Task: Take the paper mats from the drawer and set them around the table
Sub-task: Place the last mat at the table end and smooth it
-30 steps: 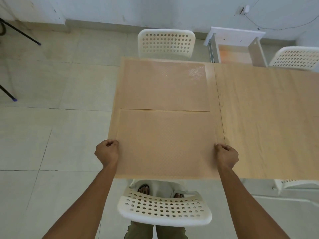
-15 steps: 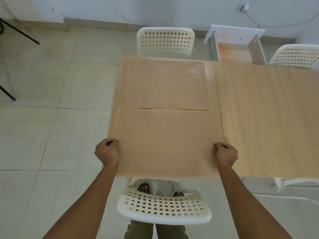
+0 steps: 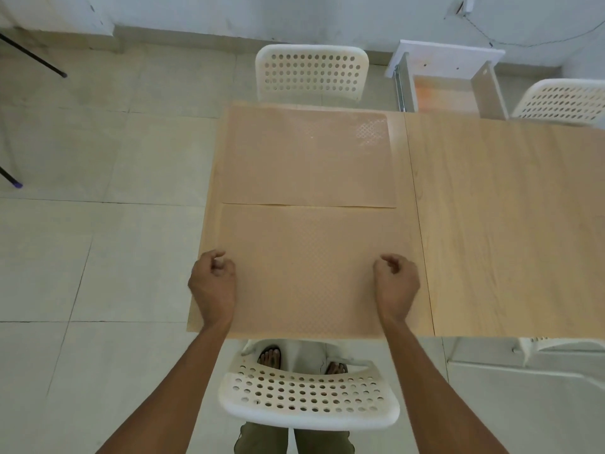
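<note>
Hands, left and right, are hovering loosely curled, gripping nothing, over the near mat, the drawer lying at one o'clock, nearer the right.

Bright even daylight, soft shadows, wide-angle bending at edges

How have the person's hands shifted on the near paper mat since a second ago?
Yes. Both the left hand and right hand have moved inward from the edges of the near tan paper mat, and now lie over it.
</note>
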